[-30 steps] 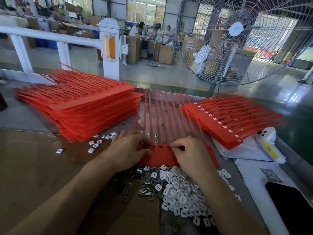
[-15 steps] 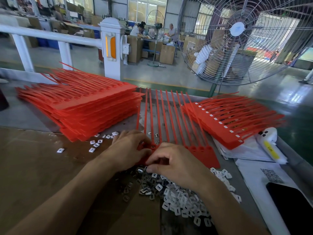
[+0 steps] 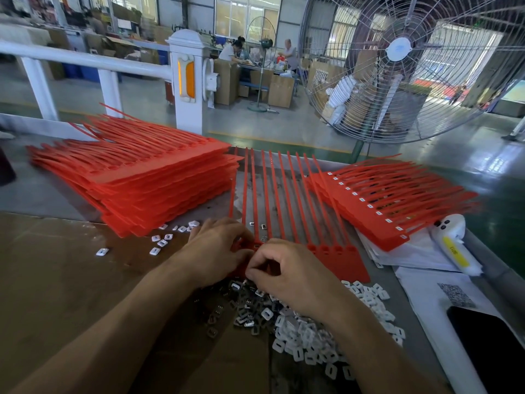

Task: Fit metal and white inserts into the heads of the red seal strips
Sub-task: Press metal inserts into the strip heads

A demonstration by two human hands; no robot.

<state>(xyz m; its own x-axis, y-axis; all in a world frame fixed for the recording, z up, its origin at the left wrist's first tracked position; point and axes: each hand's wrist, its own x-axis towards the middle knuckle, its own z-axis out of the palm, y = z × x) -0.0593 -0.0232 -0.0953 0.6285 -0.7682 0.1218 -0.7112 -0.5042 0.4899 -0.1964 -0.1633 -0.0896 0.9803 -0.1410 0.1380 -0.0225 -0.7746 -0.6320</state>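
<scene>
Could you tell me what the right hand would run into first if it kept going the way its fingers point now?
Most likely the left hand. The right hand has its curled fingers aimed leftward over the near edge of the red seal strip sheet, and the two hands look almost touching there, though depth is hard to judge.

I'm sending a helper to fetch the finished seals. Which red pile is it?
Find the big floor fan at the table's far right. Just below it lies a fanned red pile, right of the sheet under the hands. Unlike the taller left stack, its heads show a row of white inserts.
</scene>
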